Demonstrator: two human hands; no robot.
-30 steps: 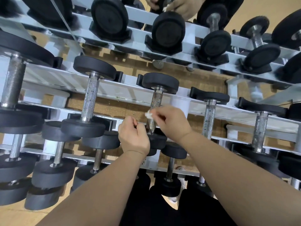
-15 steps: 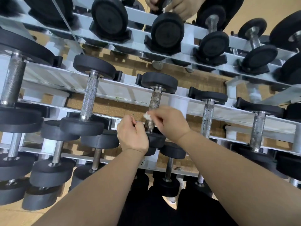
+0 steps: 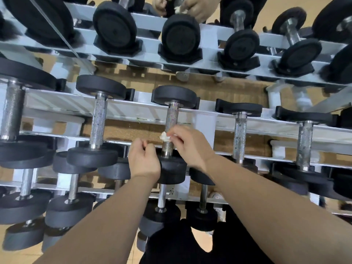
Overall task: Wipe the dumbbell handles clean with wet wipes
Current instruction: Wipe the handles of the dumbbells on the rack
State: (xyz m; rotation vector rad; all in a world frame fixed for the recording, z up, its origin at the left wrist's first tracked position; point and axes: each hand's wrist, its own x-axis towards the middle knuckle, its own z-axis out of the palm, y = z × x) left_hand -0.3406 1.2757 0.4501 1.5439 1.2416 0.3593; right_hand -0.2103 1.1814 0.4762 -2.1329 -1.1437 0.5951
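Pinching a crumpled white wet wipe in the right hand against the knurled steel dumbbell handle, mid-rack. Curling the left hand at seven o'clock of it, hold on anything unclear. Possibly risking shredding the wipe on the knurling. Cradling black-headed dumbbells along the white metal rack.

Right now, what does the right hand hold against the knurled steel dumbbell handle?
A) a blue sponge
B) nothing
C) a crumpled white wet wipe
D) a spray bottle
C: the right hand pinches a crumpled white wet wipe at the knurled steel dumbbell handle.
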